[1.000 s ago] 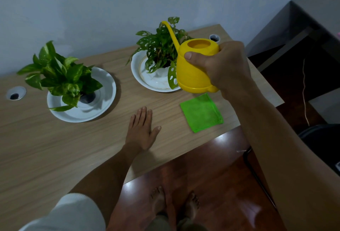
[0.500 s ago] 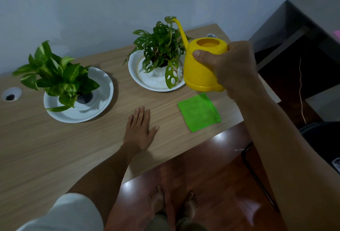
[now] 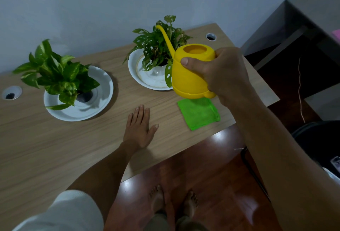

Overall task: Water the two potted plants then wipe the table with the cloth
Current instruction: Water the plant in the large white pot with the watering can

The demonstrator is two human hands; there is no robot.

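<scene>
My right hand (image 3: 223,73) grips a yellow watering can (image 3: 187,76) held in the air above the table's right part, its long spout reaching up and left over the holey-leaved plant (image 3: 158,44) in a white dish (image 3: 147,77). A second plant (image 3: 55,74) with broad green leaves stands in a white plate (image 3: 92,105) at the left. A folded green cloth (image 3: 199,113) lies flat near the front right edge, just below the can. My left hand (image 3: 138,127) rests palm down on the wooden table (image 3: 55,147), fingers spread, holding nothing.
Two round cable holes are set in the tabletop, one at the far left (image 3: 11,93) and one at the back right (image 3: 211,36). A grey wall runs behind the table. A dark desk (image 3: 294,28) stands to the right. My bare feet (image 3: 173,199) are on a shiny wooden floor.
The can has shifted slightly right, away from the right plant, and sits more level; its spout still reaches over the leaves. My left hand has stayed flat on the table.
</scene>
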